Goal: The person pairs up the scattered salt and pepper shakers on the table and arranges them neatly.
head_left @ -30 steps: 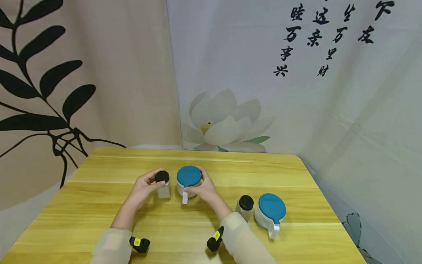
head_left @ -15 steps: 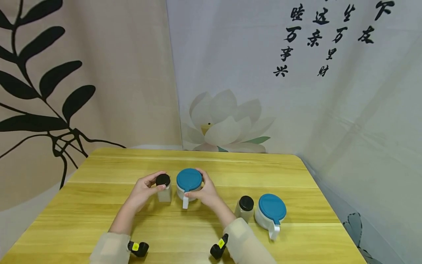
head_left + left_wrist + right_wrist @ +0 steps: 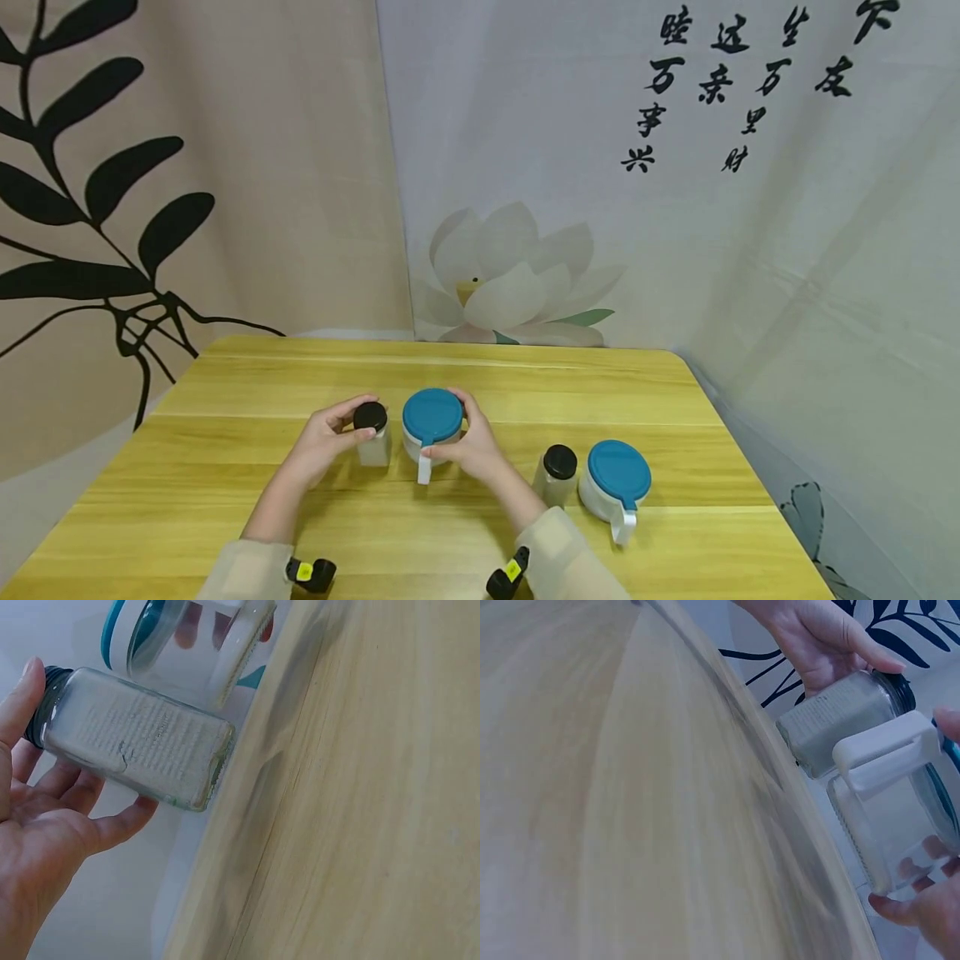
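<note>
My left hand (image 3: 321, 443) grips a small square glass jar (image 3: 374, 452) by its black screw cap (image 3: 371, 415), thumb on the near side. In the left wrist view the jar (image 3: 139, 739) shows raised lettering on its side, with fingers behind it. Just to the right, my right hand (image 3: 477, 448) holds a clear glass jug (image 3: 889, 825) with a blue lid (image 3: 432, 415) and a white handle (image 3: 424, 468). Its thumb lies near the handle and its fingers wrap the far side. Jar and jug are upright, side by side, close over the wooden table (image 3: 420, 550).
A second black-capped jar (image 3: 556, 477) and a second blue-lidded jug (image 3: 617, 483) stand together to the right, beside my right forearm. Behind the table's far edge hangs a printed cloth (image 3: 517, 167). Small black cameras (image 3: 313, 573) sit on both wrists.
Both hands have come a little nearer to me, bringing the held jar and jug along side by side. The other jar and jug stay where they were.
</note>
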